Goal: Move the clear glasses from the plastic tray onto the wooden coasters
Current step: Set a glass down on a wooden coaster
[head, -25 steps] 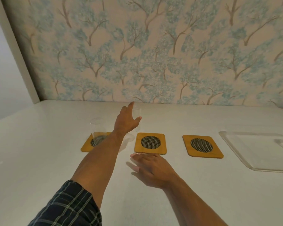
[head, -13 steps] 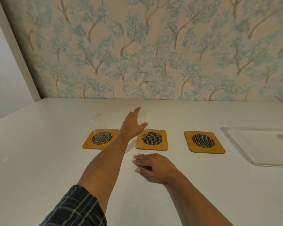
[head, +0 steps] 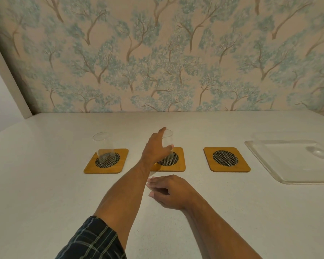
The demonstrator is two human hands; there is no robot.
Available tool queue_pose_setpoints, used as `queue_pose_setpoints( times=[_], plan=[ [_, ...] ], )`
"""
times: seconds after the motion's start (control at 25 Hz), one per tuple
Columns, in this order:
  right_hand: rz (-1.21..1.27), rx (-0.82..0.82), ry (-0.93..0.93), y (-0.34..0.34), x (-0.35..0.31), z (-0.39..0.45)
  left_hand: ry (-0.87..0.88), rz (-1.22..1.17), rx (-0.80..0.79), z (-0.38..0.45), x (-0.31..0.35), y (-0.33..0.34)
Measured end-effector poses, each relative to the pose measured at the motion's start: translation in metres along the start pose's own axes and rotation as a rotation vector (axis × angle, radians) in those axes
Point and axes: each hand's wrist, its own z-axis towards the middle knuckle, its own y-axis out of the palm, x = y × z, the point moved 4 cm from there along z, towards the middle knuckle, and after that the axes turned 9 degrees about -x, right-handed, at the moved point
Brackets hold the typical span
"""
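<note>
White speckled countertop (head: 45, 212) fills the near view, with no readable writing or brand on anything. Nearest, a plaid sleeve (head: 94, 242) covers the left upper arm. The right hand (head: 168, 191) rests palm down on the counter, fingers loosely extended and holding nothing. Beyond it lie three wooden coasters in a row, each with a dark mesh disc: the left coaster (head: 106, 161), the middle coaster (head: 178, 161) and the right coaster (head: 226, 159), which is bare. One clear glass (head: 104, 148) stands upright on the left coaster. The left hand (head: 155, 150) wraps a second clear glass (head: 168, 141) over the middle coaster, partly hiding it; whether its base touches cannot be told. A clear plastic tray (head: 266, 157) sits far right. Tree-patterned wallpaper (head: 157, 53) backs the counter.
</note>
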Motion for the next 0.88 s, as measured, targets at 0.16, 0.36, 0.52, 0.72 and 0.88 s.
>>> queue_pose_setpoints(
  times=[0.16, 0.36, 0.52, 0.72, 0.88],
  plan=[
    [0.032, 0.002, 0.009, -0.001, 0.0, 0.0, 0.006, 0.074, -0.011, 0.004, 0.005, 0.006],
    [0.044, 0.004, 0.015, -0.002, 0.001, 0.0, 0.005, 0.119, -0.019, 0.005, 0.009, 0.007],
    [0.043, 0.006, 0.019, -0.001, 0.001, 0.0, -0.004, 0.125, -0.023, 0.004, 0.011, 0.007],
    [0.028, 0.032, 0.012, -0.001, -0.001, 0.0, -0.007, 0.187, -0.013, -0.001, 0.016, 0.006],
    [0.013, 0.047, -0.012, -0.002, -0.005, -0.003, -0.011, 0.259, 0.002, -0.002, 0.021, 0.004]
  ],
)
